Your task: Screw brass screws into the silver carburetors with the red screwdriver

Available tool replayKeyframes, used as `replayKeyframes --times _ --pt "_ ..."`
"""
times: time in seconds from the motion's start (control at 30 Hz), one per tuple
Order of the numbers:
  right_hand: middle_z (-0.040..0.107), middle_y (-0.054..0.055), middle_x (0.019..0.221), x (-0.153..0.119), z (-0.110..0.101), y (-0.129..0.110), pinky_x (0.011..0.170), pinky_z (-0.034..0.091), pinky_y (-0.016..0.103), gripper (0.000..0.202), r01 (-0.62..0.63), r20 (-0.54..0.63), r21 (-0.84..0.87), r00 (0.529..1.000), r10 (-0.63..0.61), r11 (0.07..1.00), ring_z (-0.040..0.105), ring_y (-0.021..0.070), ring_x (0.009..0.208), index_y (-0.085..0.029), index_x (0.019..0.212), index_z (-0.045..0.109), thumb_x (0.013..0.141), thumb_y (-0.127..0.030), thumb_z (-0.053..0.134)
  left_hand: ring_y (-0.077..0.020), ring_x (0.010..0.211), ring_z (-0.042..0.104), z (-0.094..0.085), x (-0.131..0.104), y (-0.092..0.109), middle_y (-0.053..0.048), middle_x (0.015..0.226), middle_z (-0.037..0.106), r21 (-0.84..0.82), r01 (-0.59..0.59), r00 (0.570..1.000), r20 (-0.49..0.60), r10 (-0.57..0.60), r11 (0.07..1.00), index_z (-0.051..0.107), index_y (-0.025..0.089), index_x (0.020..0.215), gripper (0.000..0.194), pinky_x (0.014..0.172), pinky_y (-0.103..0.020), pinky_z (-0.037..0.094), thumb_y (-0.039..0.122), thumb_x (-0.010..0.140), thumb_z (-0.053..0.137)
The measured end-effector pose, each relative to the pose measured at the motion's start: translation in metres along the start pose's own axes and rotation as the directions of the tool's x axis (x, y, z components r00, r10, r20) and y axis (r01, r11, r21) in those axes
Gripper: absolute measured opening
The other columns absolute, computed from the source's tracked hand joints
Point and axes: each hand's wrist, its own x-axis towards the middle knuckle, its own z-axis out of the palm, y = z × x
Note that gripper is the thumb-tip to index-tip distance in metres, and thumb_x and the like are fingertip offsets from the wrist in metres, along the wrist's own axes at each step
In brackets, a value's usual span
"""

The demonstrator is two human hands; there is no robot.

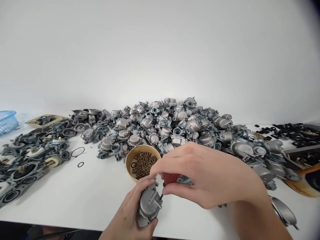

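A grey metal carburetor (149,204) is gripped in my left hand (132,213), bowl side up, near the table's front edge. My right hand (197,175) is closed around the red handle of a screwdriver (171,178). Its dark shaft points down to the right side of the carburetor, at a corner of the bowl; the tip's exact contact is too small to tell. Just behind my hands stands a round tan bowl (128,163) holding many small brass-coloured screws (143,163).
Many carburetors (165,131) are heaped along the wall. Open carburetor bodies (30,160) lie at left, near a blue basket (7,121). Black rings (80,164) rest on the white table (82,196). Small black parts (287,130) and a yellow container (303,186) are at right.
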Motion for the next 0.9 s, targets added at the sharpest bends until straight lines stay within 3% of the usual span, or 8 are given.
replayKeyframes --times 0.1,0.3,0.43,0.53,0.73,0.9 --pt "0.076 -0.001 0.089 0.002 0.002 -0.001 0.066 0.044 0.03 0.019 -0.024 -0.022 -0.033 0.999 0.024 0.999 0.067 0.0153 0.075 -0.021 0.119 0.074 0.101 -0.023 0.069 -0.0449 0.148 0.06 0.002 -0.003 -0.003 -0.014 0.164 0.058 0.008 0.012 1.0 -0.011 -0.012 1.0 0.036 0.035 0.167 0.102 0.118 -0.059 0.056 0.013 0.074 0.073" --pt "0.078 0.008 0.122 0.002 0.001 -0.001 0.073 0.05 0.03 0.058 0.154 0.09 0.097 0.983 -0.163 0.983 0.071 0.0205 0.098 -0.021 0.14 0.066 0.086 -0.004 0.058 -0.0478 0.135 0.071 0.003 -0.003 -0.003 -0.017 0.151 0.067 0.104 -0.024 0.998 -0.062 0.031 0.994 0.033 0.032 0.168 0.104 0.107 -0.062 0.064 0.016 0.074 0.076" --pt "0.077 0.006 0.111 0.001 0.006 -0.001 0.067 0.047 0.028 0.052 0.191 0.077 0.106 0.977 -0.199 0.976 0.067 0.0174 0.085 -0.02 0.136 0.067 0.089 -0.003 0.054 -0.0482 0.143 0.065 0.0 0.002 0.002 -0.015 0.162 0.06 0.124 -0.049 0.999 -0.016 0.051 0.991 0.029 0.035 0.169 0.105 0.113 -0.065 0.06 0.015 0.075 0.074" --pt "0.076 0.005 0.103 0.002 0.01 -0.001 0.068 0.045 0.027 0.044 0.186 0.026 0.075 0.982 -0.188 0.98 0.065 0.0175 0.087 -0.02 0.133 0.068 0.094 -0.004 0.055 -0.0485 0.141 0.065 0.001 0.0 0.001 -0.015 0.161 0.06 0.124 -0.023 0.999 -0.025 0.026 0.992 0.031 0.034 0.168 0.103 0.111 -0.064 0.061 0.018 0.077 0.076" --pt "0.079 0.006 0.109 0.005 0.006 -0.001 0.068 0.044 0.028 0.039 0.131 0.046 0.065 0.99 -0.134 0.989 0.067 0.0166 0.087 -0.019 0.135 0.069 0.099 -0.008 0.058 -0.0456 0.124 0.074 0.003 -0.005 -0.003 -0.016 0.145 0.07 0.098 0.044 0.999 -0.005 -0.044 0.994 0.04 0.032 0.164 0.095 0.103 -0.061 0.066 0.019 0.077 0.077" --pt "0.08 0.005 0.105 0.006 0.004 0.0 0.068 0.044 0.029 0.035 0.122 0.035 0.099 0.991 -0.126 0.988 0.069 0.0172 0.085 -0.018 0.13 0.071 0.098 -0.009 0.06 -0.0479 0.131 0.071 0.006 -0.01 -0.01 -0.016 0.152 0.067 0.06 0.061 0.997 -0.044 -0.058 0.996 0.036 0.034 0.169 0.102 0.105 -0.064 0.064 0.02 0.076 0.076"
